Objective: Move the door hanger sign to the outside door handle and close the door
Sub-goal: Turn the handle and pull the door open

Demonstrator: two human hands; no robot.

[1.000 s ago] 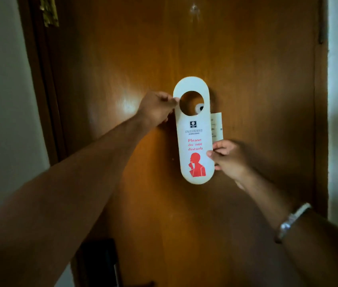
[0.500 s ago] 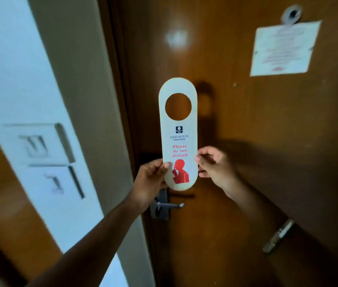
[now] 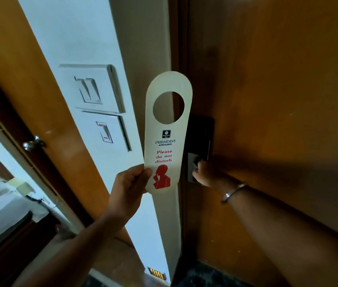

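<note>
In front of the door's edge, the door hanger sign (image 3: 165,141) stands upright, pinched at its lower left corner by the left hand (image 3: 129,183). It looks light, thin and fairly stiff; the solid lower end suits a grip, leaving the round hole free for a handle. The right hand (image 3: 204,172), which half a second ago also pinched the sign, now curls around the lock handle (image 3: 194,164) on the wooden door (image 3: 278,100).
</note>
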